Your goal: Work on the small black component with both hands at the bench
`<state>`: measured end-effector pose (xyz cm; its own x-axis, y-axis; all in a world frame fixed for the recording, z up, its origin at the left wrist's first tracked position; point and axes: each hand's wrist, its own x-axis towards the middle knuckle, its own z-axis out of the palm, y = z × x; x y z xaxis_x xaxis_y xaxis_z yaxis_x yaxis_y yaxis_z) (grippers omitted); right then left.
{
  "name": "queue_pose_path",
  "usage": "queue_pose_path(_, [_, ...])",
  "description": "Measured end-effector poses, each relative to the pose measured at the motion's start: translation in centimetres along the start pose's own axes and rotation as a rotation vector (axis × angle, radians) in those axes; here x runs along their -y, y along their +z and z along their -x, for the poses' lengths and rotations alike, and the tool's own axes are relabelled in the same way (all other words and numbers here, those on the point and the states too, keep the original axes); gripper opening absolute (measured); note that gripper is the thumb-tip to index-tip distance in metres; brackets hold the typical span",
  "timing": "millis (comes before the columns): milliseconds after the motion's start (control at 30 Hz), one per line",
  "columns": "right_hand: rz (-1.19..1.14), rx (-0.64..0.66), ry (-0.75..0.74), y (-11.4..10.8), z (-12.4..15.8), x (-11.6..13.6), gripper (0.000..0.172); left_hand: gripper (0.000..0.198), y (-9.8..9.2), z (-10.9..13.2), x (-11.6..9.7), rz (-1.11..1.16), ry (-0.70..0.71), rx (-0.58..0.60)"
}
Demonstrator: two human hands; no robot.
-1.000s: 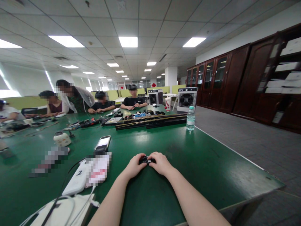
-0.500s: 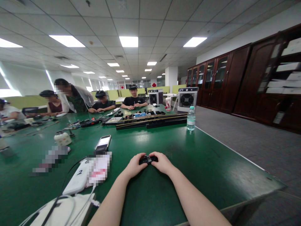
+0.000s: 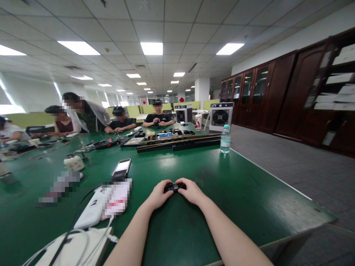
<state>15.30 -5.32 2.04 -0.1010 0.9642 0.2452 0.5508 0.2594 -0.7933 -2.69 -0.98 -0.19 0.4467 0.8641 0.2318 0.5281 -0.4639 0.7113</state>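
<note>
A small black object point(image 3: 175, 187) lies between my two hands, low over the green table point(image 3: 172, 221). My left hand point(image 3: 161, 193) grips its left end between thumb and fingers. On the right end, my right hand point(image 3: 190, 190) is closed in the same way. The object's top shows some grey detail, too small to make out. Parts of both ends are hidden by my fingers.
To the left are a phone point(image 3: 122, 168), a white power bank point(image 3: 90, 210) and cables. Ahead lie long black bars point(image 3: 183, 143) beside a water bottle point(image 3: 225, 139). Several people are around the table's far side, among them a person in black point(image 3: 157, 117).
My hands and the black object have barely moved. Across the table, the person in black has raised a hand, and the people at the far left have shifted slightly.
</note>
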Motion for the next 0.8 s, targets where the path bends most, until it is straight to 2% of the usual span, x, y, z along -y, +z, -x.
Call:
queue_pose_path(300, [-0.068, -0.022, -0.014, 0.5, -0.3, -1.0, 0.030, 0.036, -0.1, 0.1, -0.4, 0.019, 0.021, -0.040])
queue_pose_path(800, [-0.117, -0.049, 0.009, 0.6, -0.6, -1.2, 0.031, 0.034, 0.0, 0.0, -0.4, 0.024, 0.018, -0.057])
